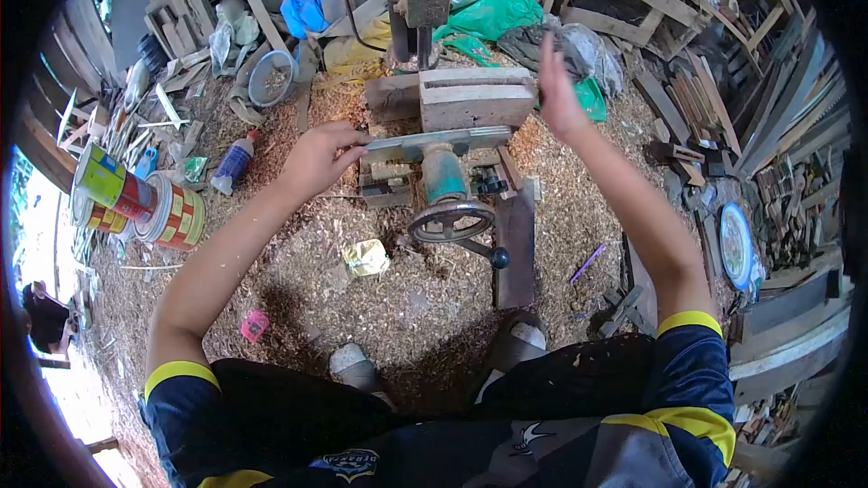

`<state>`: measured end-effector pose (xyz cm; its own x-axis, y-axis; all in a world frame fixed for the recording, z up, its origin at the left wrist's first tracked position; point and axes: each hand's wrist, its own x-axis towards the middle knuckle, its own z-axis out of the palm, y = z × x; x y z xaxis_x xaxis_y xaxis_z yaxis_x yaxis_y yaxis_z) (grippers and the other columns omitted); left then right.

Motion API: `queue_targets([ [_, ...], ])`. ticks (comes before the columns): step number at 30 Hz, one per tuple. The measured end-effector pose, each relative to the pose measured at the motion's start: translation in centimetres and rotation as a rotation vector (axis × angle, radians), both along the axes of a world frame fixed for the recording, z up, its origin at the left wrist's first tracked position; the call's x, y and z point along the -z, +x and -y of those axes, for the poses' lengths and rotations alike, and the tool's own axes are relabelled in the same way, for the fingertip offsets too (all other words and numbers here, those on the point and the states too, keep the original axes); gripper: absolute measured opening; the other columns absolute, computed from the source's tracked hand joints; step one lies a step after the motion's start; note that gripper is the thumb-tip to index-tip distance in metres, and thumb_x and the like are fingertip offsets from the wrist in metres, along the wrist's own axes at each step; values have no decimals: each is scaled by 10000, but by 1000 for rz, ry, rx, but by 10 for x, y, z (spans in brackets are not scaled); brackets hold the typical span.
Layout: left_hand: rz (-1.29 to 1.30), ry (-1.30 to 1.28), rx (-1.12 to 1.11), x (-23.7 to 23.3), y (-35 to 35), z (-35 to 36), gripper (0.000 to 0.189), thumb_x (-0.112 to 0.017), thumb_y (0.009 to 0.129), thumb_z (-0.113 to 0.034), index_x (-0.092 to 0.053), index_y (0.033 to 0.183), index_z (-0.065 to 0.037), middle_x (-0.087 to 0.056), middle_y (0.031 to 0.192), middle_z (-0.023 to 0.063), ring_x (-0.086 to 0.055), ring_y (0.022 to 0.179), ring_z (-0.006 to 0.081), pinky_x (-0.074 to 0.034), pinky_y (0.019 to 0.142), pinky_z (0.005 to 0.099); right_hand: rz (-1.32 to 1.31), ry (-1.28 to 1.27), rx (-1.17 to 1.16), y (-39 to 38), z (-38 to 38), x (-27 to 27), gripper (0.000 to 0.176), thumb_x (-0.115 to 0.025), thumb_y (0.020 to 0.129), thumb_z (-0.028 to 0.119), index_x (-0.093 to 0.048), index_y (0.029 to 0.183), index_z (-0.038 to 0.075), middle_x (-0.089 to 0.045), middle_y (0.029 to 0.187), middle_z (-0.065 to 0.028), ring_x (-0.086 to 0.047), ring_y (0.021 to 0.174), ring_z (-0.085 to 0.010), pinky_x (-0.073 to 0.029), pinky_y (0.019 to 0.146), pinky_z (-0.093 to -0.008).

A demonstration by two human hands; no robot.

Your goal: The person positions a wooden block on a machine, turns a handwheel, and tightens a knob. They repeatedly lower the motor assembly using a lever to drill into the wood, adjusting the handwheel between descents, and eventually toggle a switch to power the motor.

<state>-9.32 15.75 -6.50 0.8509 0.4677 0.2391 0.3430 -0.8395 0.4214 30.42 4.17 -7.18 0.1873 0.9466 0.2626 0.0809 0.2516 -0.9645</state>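
While the slotted wood block [477, 110] is sitting just behind the metal plate [438, 142], mid-bench, the R hand [562, 99] is standing upright by the block's right end, palm flat, fingers straight, holding nothing; can't tell if it's touching. L hand [318, 163] is resting at the plate's left end, fingers bent; can't tell if it's gripping. Machine head [427, 7] is looming behind, handwheel [452, 220] hanging below the plate, nearer the person. Further out, a crumpled yellow wrapper [366, 258] is lying on the sawdust floor [434, 312], blue bottle [233, 163] & buckets [172, 212] sitting far L, wood scraps [787, 190] piling up R.
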Motion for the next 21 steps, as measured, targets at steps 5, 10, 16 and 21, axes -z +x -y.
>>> queue_targets([
  [5,-11,5,11,2,0,-3,226,-741,960,-178,-765,1133,-34,-726,1012,151,-709,943,369,-564,840,448,-82,67,-83,-36,-9,-25,892,-303,1091,706,71,1729,206,105,1805,-118,90,1660,-241,6,1321,-422],
  [10,2,-4,7,2,0,-1,212,-732,966,-167,-758,1133,-40,-724,1013,167,-709,940,375,-562,849,457,-205,-32,2,-21,3,8,889,-472,1086,606,30,1738,270,22,1813,-92,-50,1654,-298,-64,1323,-467],
  [16,10,-13,-11,-1,5,2,220,-740,950,-205,-750,1104,-48,-718,976,157,-709,860,353,-567,794,451,-422,-113,31,-18,6,29,815,-450,1097,597,-123,1741,218,-143,1799,-99,-184,1637,-264,-132,1324,-460],
  [21,15,42,11,5,6,-5,209,-747,946,-210,-757,1073,-45,-721,950,147,-710,844,342,-570,777,442,-383,-247,130,-54,19,-8,1045,-419,1031,770,17,1732,129,-125,1795,-120,-218,1625,-288,-201,1309,-474],
])
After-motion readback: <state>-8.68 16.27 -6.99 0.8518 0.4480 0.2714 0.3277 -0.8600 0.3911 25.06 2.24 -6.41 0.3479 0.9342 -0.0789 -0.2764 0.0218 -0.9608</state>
